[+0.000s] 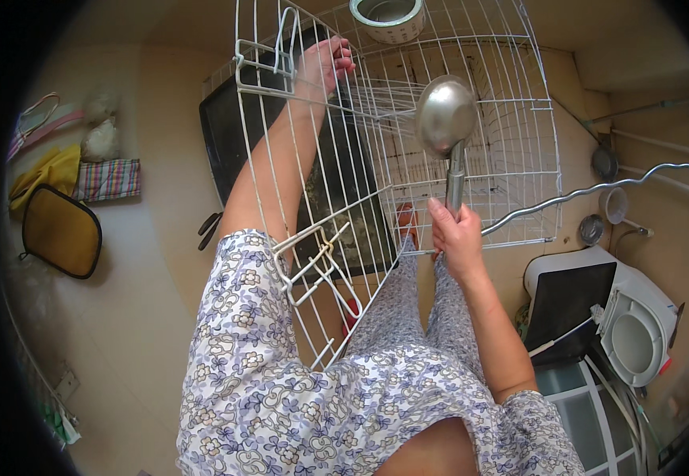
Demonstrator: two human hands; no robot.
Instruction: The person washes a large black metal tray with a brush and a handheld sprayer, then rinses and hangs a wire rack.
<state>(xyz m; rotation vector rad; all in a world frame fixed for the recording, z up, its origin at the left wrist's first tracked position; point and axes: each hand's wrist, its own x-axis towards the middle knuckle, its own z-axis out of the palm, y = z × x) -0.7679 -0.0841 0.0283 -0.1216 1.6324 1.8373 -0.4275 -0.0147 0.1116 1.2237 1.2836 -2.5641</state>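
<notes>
A large metal ladle (447, 118) is upright in my right hand (457, 235), its rounded bowl above the fist that closes around the handle. The ladle shows in front of a white wire cage (499, 143). The cage's wire door (332, 196) stands swung out towards me, with wire latches on it. Behind the door's bars reaches my left hand (326, 62), its fingers curled near the cage's wires; whether they grip anything is hidden. A black tray (249, 119) with stains lies tilted under my left arm. A round white container (389, 30) with printed marks is at the cage's top.
At the right stands a white toilet (630, 351) with its lid up, beside a dark panel (576, 309). A wavy metal rod (588, 193) runs rightward from behind my right wrist. Several cloths and a yellow-brown pad (62, 232) hang on the left wall.
</notes>
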